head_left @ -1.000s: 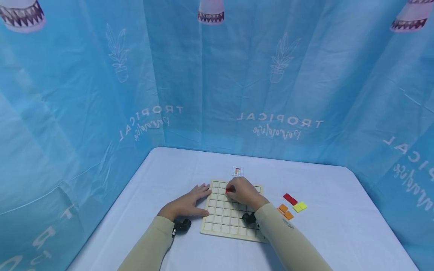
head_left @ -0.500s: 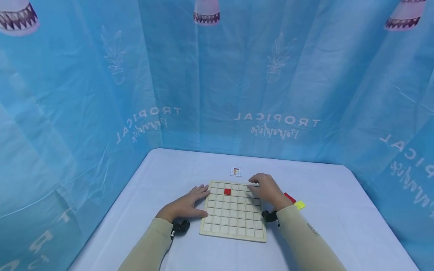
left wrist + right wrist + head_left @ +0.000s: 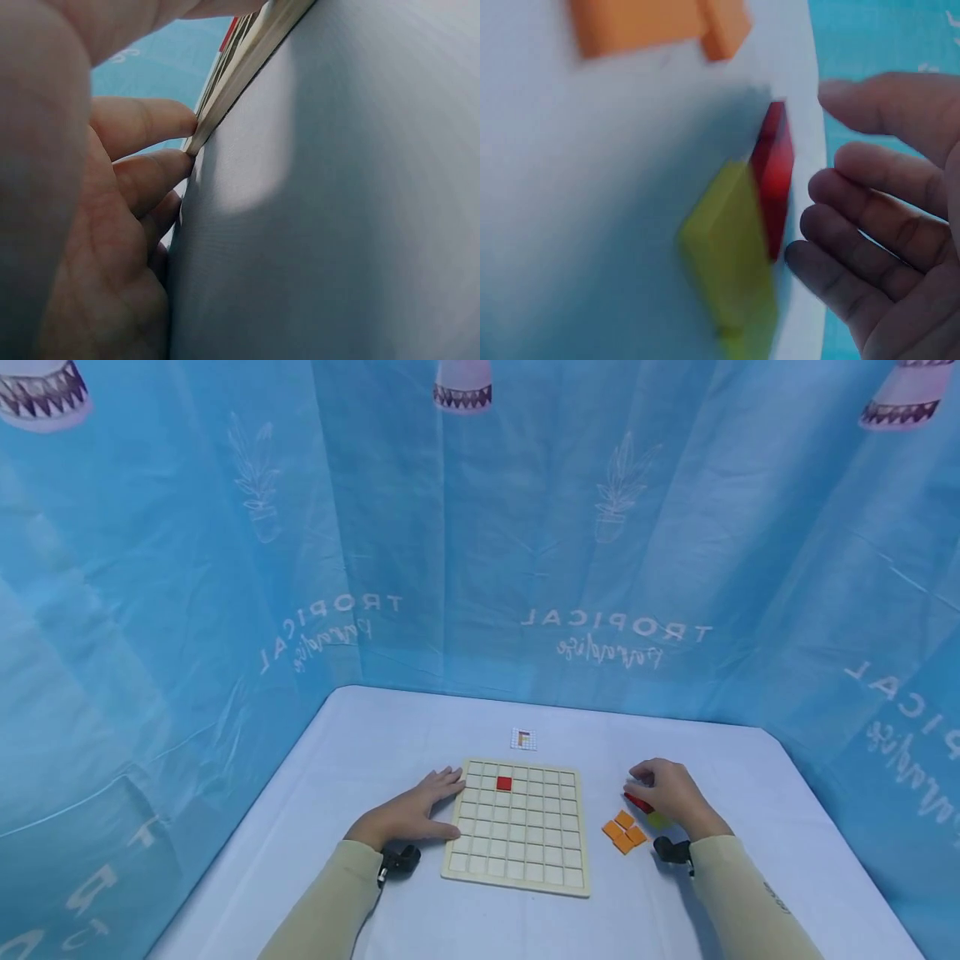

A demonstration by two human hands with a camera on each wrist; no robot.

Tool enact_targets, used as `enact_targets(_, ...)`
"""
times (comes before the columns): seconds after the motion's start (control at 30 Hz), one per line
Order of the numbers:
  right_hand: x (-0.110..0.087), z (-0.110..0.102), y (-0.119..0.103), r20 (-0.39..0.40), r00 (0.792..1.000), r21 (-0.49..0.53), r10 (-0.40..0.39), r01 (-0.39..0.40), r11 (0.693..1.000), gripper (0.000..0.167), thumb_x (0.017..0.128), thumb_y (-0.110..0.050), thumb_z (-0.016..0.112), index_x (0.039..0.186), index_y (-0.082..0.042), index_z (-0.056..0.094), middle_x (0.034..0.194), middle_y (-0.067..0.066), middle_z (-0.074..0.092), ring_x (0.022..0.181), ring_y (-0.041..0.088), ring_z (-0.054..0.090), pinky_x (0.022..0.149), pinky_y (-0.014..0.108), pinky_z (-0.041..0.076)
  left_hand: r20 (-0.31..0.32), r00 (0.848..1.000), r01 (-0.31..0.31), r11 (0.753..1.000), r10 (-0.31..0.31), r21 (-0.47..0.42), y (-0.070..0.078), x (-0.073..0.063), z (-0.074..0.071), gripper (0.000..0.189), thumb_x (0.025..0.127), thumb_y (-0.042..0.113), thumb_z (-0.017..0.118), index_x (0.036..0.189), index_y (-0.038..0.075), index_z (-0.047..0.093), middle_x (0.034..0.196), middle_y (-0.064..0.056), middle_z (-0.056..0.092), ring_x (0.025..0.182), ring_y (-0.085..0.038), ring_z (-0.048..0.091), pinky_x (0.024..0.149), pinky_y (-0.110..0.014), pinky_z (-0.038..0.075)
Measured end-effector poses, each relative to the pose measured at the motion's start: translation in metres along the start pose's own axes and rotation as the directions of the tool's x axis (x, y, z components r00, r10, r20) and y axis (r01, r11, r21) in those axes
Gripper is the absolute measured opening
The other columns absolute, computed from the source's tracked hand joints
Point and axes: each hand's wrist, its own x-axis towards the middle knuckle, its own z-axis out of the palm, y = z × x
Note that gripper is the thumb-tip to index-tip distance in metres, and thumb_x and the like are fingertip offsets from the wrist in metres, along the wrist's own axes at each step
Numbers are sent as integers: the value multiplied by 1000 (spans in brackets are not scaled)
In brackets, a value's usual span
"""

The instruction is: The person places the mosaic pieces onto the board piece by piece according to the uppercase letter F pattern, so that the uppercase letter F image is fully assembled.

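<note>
A pale square grid board (image 3: 517, 884) lies on the white cloth, with one red tile (image 3: 504, 783) in a cell near its far side. My left hand (image 3: 408, 814) rests beside the board, its thumb and fingertips touching the left edge; the left wrist view shows fingers (image 3: 154, 124) against that rim. Over to the right, my right hand (image 3: 672, 795) hovers above a red strip (image 3: 639, 802) and a yellow piece (image 3: 657, 819). In the right wrist view, its thumb and loosely bent fingers stand apart from the red strip (image 3: 774, 176) and yellow piece (image 3: 731, 247), holding nothing.
Several orange tiles (image 3: 624, 832) lie in a cluster between the board and my right hand. A small printed card (image 3: 523, 739) with a coloured grid pattern sits beyond the board. Blue curtains (image 3: 525, 568) surround the table's far side and flanks.
My right hand has let go of the red tile, leaving it on the board, and has moved right to the loose pieces. The left hand has stayed at the board's edge.
</note>
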Motion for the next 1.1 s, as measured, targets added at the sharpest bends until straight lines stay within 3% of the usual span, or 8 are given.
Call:
enact_targets(0.3, -4, 4, 12, 27, 1000, 21, 1, -2, 1000, 42, 87, -28, 91, 118, -4, 75, 104, 5, 69, 91, 25, 60, 89, 46, 59, 0, 1000, -5, 1000, 5, -18, -2, 2, 0, 98, 88, 58, 81, 164, 12, 39, 173, -3, 20, 159, -35, 4, 123, -60, 16)
enact_targets(0.53, -4, 8, 17, 34, 999, 19, -9, 8, 1000, 33, 88, -18, 89, 114, -5, 74, 104, 6, 68, 93, 26, 59, 90, 50, 58, 7, 1000, -3, 1000, 3, -10, -5, 2, 3, 97, 89, 56, 81, 165, 13, 38, 174, -2, 19, 159, -34, 3, 123, -59, 15)
enact_targets(1.1, 2, 11, 1, -18, 999, 47, -31, 32, 998, 26, 91, -15, 85, 114, -8, 75, 104, 5, 68, 92, 26, 60, 87, 44, 60, -7, 1000, 6, 1000, -6, 6, -2, 1, 2, 98, 88, 59, 80, 165, 14, 39, 174, -1, 19, 159, -33, 4, 123, -59, 16)
